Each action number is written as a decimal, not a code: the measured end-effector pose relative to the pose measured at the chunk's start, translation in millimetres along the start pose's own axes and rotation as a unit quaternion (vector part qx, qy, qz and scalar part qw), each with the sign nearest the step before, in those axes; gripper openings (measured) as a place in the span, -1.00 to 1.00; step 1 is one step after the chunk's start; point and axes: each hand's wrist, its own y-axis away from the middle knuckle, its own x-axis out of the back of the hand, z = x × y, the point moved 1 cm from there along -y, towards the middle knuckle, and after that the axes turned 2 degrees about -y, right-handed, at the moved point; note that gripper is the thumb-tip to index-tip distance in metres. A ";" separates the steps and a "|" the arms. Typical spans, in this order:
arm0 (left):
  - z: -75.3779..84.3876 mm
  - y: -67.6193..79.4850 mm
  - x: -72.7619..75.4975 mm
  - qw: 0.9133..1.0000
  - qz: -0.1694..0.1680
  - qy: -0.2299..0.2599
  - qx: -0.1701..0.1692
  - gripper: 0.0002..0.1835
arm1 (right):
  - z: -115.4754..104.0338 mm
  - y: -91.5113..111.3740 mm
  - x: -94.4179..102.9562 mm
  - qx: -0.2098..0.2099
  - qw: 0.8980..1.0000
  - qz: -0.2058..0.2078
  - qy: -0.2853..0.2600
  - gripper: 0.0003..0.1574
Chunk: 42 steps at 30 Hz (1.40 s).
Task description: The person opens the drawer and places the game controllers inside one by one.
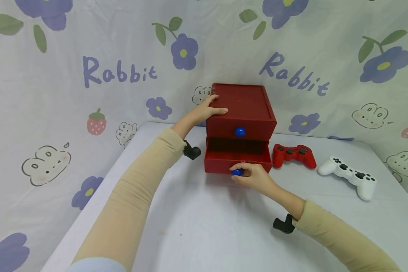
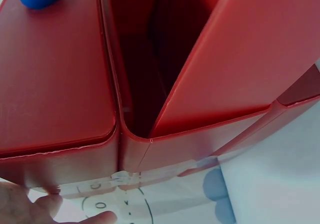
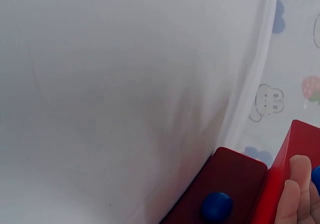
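A red two-drawer box (image 1: 244,105) stands at the back middle of the white table (image 1: 204,226). My left hand (image 1: 215,106) grips its top left corner, thumb along the front edge. The upper drawer with its blue knob (image 1: 239,132) is closed. The lower drawer (image 1: 238,156) is pulled partly out, and my right hand (image 1: 242,172) pinches its blue knob (image 1: 237,172). In the left wrist view the box's red side (image 2: 60,83) fills the frame and fingertips (image 2: 45,204) show at the bottom left. The right wrist view shows a fingertip (image 3: 296,184) against the red drawer front.
A red game controller (image 1: 294,155) lies right of the box, and a white controller (image 1: 350,175) lies further right. A flower-and-rabbit printed cloth (image 1: 88,75) hangs behind and to the left. The table's left edge (image 1: 88,196) runs diagonally.
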 end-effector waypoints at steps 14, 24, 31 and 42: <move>0.3 -0.7 0.8 1.000 -0.003 0.008 0.004 -0.15 | -6.2 21.9 -8.3 0.023 1.000 -0.002 0.021 -0.63; -2.0 -2.9 0.4 1.000 -0.004 0.012 0.004 -0.14 | -8.7 31.3 -13.4 0.032 0.999 -0.004 0.025 -0.65; -1.2 -1.8 -0.1 1.000 -0.005 0.012 0.004 -0.13 | -9.4 40.1 -16.6 0.040 0.999 -0.014 0.026 -0.66; -0.2 -0.9 -0.9 1.000 -0.002 0.010 0.006 -0.14 | -12.5 51.2 -21.8 0.043 0.999 -0.026 0.019 -0.67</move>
